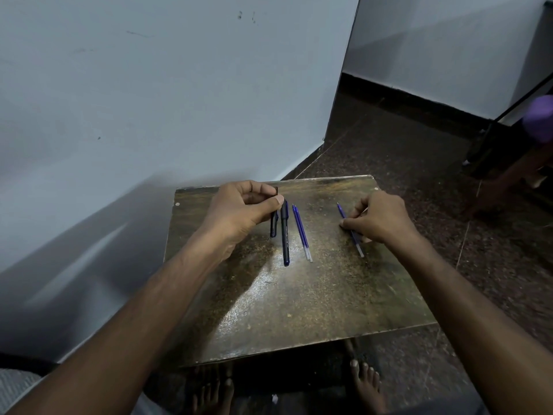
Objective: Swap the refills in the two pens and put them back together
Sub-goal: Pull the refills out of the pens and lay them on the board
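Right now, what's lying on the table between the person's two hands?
In the head view, between the left hand and the right hand lie a black pen barrel and two blue refills side by side, then bare table.

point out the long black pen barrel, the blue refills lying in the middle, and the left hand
long black pen barrel [285, 235], head view, mid-barrel
blue refills [301, 232], head view, middle of their length
left hand [239, 209], head view, back of hand

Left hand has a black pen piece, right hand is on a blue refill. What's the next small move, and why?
Probably lift the blue refill that the right hand pinches and bring it toward the black pen piece in the left hand: the refill lies flat on the table, apart from that piece.
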The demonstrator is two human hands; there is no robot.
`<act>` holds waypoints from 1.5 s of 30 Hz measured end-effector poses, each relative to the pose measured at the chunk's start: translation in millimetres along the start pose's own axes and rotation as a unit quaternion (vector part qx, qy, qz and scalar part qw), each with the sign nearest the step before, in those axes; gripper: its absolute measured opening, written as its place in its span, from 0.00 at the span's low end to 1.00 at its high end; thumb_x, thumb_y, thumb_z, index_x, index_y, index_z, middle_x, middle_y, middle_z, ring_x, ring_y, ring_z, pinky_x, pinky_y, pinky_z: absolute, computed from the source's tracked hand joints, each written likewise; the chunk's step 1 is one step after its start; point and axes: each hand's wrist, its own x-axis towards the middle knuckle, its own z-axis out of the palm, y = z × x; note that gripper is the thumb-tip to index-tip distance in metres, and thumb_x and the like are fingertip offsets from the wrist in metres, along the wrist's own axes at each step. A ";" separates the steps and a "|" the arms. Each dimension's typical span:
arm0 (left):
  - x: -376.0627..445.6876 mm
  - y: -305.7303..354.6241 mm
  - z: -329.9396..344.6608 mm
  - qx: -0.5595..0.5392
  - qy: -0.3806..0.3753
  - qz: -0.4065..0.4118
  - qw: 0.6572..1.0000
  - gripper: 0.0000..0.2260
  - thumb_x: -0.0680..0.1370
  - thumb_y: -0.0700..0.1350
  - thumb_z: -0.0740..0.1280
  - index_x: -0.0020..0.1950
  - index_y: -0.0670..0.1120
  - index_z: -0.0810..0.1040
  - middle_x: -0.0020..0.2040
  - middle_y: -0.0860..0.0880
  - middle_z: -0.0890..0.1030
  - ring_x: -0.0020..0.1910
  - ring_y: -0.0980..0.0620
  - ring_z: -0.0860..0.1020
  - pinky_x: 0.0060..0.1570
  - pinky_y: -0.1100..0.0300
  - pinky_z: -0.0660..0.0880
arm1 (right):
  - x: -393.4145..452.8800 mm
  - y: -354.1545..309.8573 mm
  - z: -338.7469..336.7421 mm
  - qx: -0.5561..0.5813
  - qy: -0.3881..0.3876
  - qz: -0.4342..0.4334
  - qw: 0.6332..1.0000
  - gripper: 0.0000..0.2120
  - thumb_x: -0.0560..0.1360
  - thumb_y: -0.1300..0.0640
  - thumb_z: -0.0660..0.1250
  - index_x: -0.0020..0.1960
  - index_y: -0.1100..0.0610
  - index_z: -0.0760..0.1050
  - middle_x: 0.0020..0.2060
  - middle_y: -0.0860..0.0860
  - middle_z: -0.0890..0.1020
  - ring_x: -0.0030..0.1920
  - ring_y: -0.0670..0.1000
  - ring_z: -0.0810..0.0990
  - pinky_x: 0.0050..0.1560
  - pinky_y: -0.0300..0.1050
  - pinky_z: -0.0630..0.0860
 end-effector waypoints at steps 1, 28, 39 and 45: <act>-0.8 1.0 0.0 0.001 0.002 -0.001 1.000 0.09 0.74 0.43 0.82 0.51 0.47 0.87 0.47 0.47 0.91 0.49 0.51 0.90 0.49 0.62 0.82 | 0.2 0.2 -0.2 -0.003 0.002 -0.002 1.000 0.09 0.74 0.56 0.83 0.40 0.58 0.86 0.36 0.52 0.87 0.35 0.46 0.84 0.53 0.52 0.87; 3.1 2.0 -7.1 0.040 0.009 0.015 0.999 0.09 0.74 0.47 0.82 0.52 0.52 0.86 0.46 0.53 0.89 0.42 0.63 0.86 0.40 0.69 0.78 | -17.3 -34.4 17.8 -0.071 0.042 -0.096 0.992 0.08 0.74 0.51 0.79 0.38 0.49 0.84 0.34 0.43 0.85 0.42 0.46 0.85 0.51 0.57 0.86; 0.1 3.1 -4.8 0.064 -0.008 0.018 0.998 0.15 0.75 0.46 0.82 0.59 0.51 0.82 0.41 0.63 0.89 0.40 0.67 0.86 0.41 0.71 0.78 | -15.3 -42.8 31.8 -0.139 -0.019 -0.063 0.988 0.21 0.74 0.54 0.77 0.29 0.54 0.69 0.26 0.49 0.73 0.30 0.51 0.74 0.33 0.45 0.68; -2.4 1.9 -5.4 0.075 -0.015 0.020 0.997 0.13 0.75 0.46 0.82 0.58 0.51 0.86 0.47 0.55 0.91 0.49 0.58 0.89 0.56 0.59 0.83 | -22.6 -55.6 35.2 -0.172 -0.061 -0.073 0.981 0.19 0.81 0.53 0.69 0.33 0.54 0.69 0.30 0.49 0.72 0.30 0.50 0.69 0.32 0.43 0.68</act>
